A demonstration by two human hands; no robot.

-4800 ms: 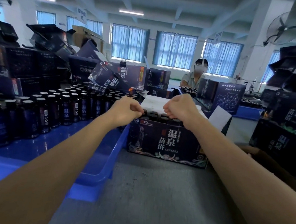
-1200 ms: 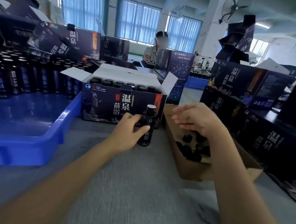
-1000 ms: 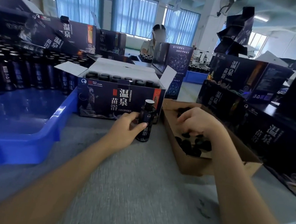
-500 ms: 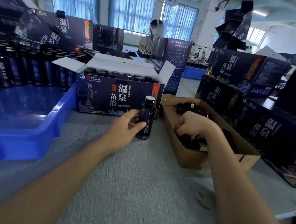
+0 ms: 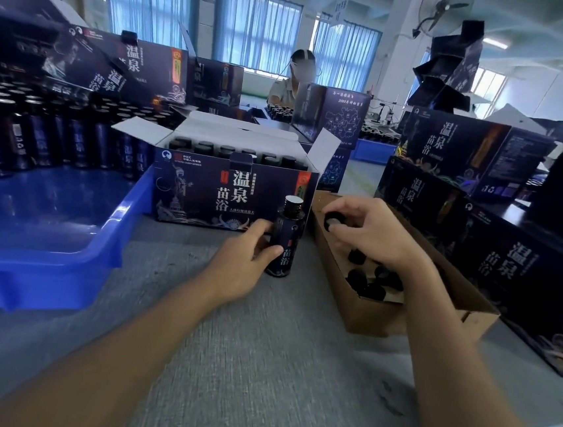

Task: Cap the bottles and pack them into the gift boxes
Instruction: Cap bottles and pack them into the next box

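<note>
A dark uncapped bottle with a white seal on its mouth stands upright on the grey table. My left hand grips its lower body from the left. My right hand is raised over the brown cardboard box of loose black caps and pinches one black cap just right of the bottle's neck. Behind the bottle stands an open dark gift box with its flaps up and several capped bottles inside.
A blue tray at left holds several dark bottles along its far side. Closed gift boxes are stacked at right and at back left. Another person sits beyond the boxes.
My right hand has come up out of the cap box with one black cap and moved left toward the bottle. My left hand has kept hold of the standing bottle.
</note>
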